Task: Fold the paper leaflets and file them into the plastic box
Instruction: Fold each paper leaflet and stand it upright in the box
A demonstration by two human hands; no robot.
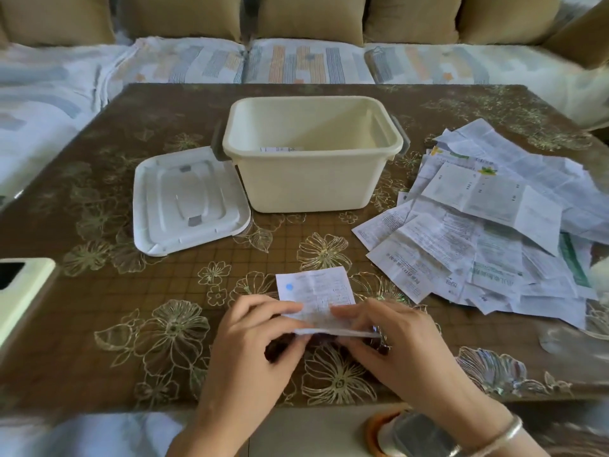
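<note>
White leaflet (314, 290) lay near front edge of surface (99, 291), centre, its near end folded up. Left hand (263, 328) and right hand (389, 334) pinched folded edge, fingers (280, 306) curled round it. Cream plastic box (309, 183) stood open mid-surface, lid (188, 199) at its left. Leaflet pile (494, 225) lay along right edge.

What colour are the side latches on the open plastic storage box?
Grey side latches on a cream plastic box, seen best in the head view.

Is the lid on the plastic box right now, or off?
Off. The lid lies flat on the table just left of the plastic box, whose top stands uncovered.
</note>
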